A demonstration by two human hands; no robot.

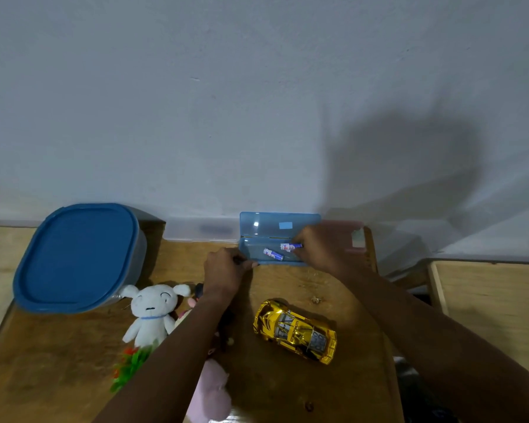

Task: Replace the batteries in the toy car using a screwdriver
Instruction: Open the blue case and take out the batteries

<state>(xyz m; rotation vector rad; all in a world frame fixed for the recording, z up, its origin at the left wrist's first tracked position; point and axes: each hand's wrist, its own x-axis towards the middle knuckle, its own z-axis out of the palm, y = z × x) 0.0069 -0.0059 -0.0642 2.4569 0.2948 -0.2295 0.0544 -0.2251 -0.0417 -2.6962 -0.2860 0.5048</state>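
A gold toy car [296, 331] stands on its wheels on the wooden table, near me and right of centre. Against the wall lies a small blue translucent case [258, 248] with its lid up. Two white-and-blue batteries are inside. My right hand [319, 248] reaches into the case and pinches one battery [289, 247]. The other battery [273, 254] lies loose on the case floor. My left hand [225, 268] grips the case's front left corner, with its fingers curled round something dark that I cannot make out.
A large blue-lidded container [77, 257] leans at the back left. A white plush dog [151, 312], a green and red plastic sprig [129, 366] and a pink plush [211, 389] lie left of the car. A second wooden surface [489, 300] is at the right.
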